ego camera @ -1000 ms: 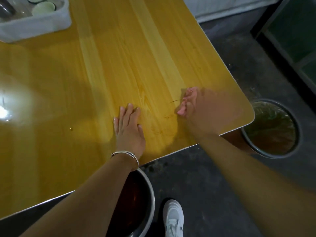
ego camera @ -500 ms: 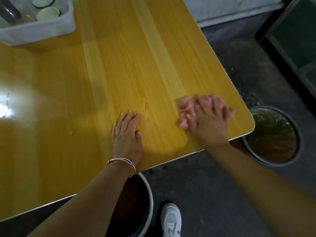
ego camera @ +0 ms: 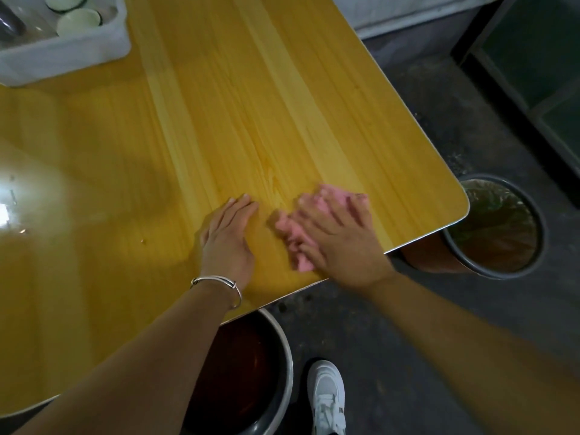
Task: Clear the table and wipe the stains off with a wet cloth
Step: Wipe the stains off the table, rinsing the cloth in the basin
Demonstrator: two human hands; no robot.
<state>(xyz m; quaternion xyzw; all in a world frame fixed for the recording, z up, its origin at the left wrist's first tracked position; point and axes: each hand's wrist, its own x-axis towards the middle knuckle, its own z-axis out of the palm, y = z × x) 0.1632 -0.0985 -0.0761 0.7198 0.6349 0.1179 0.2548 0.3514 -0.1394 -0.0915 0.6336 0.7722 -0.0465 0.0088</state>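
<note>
Down at 6 o'clock there's a white shoe (ego camera: 326, 400) on the floor, with a dark basin (ego camera: 284, 365) tucked half under the desk (ego camera: 219, 105) edge at about 7. Left hand (ego camera: 227, 243), bracelet (ego camera: 216, 282) on the wrist, lies flat on the desk near the close edge, fingers straight, holding nothing. Just beside it at its 3 o'clock, the right hand (ego camera: 339, 243) presses the pink cloth (ego camera: 288, 229) down with spread fingers, a bit blurry; the cloth sits near the desk's near right corner. A round bin (ego camera: 499, 227) stands on the floor at 3 o'clock, past that corner. Way out at 11, a white tub (ego camera: 62, 54) with cups (ego camera: 78, 23) sits on the desk.
</note>
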